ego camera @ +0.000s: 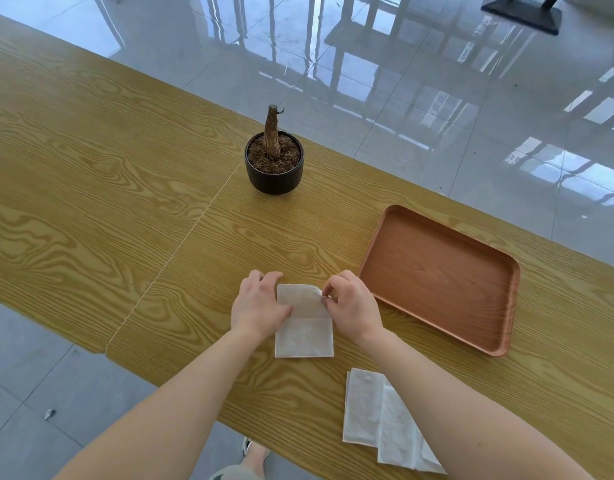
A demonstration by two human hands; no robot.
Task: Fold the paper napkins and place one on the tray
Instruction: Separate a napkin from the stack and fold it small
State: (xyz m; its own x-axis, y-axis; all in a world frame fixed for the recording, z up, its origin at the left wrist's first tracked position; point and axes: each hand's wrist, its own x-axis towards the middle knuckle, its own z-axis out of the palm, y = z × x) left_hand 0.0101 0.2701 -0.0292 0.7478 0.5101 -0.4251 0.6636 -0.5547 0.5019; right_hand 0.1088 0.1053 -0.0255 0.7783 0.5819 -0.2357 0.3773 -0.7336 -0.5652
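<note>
A white paper napkin (pixel 303 327) lies on the wooden table in front of me, with a crease across its middle. My left hand (pixel 258 304) presses flat on the napkin's far left edge. My right hand (pixel 352 303) pinches the napkin's far right corner, which is lifted slightly off the table. A brown rectangular tray (pixel 437 275) with nothing in it sits to the right, just beyond my right hand. Two more white napkins (pixel 385 419) lie overlapping near the table's front edge, partly hidden under my right forearm.
A small black pot (pixel 274 166) with a bare brown stem stands at the far side of the table, beyond my hands. The table's far edge runs diagonally behind it, with glossy grey floor tiles (pixel 437 81) past it. The near edge is close to my body.
</note>
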